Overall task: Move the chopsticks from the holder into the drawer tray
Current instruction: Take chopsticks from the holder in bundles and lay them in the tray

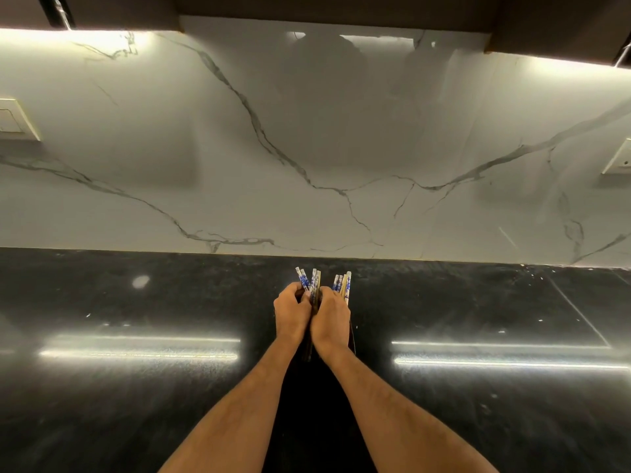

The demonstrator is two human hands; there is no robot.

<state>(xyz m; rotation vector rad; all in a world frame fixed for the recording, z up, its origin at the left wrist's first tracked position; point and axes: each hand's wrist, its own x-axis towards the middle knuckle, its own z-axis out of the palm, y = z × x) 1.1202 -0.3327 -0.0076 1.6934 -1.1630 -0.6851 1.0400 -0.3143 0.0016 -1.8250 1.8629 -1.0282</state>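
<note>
Item: two bunches of chopsticks, one gripped in each hand, over a black countertop (pixel 136 387).

I log the left hand (pixel 291 314) closed round a bunch of chopsticks (pixel 309 281) with blue-and-white ends, and the right hand (pixel 330 319) closed round a second bunch (pixel 343 285), pale and blue-patterned. Hands touch side by side; tips point at the marble backsplash (pixel 307 148). A dark object beneath the wrists I cannot identify.

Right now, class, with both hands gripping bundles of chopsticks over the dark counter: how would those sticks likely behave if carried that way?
The chopsticks look thin, straight and rigid, so probably stiff and light. Their tips fan apart above the left hand and right hand, suggesting loose sticks could slide out. On the glossy countertop, dropped ones might roll.
</note>
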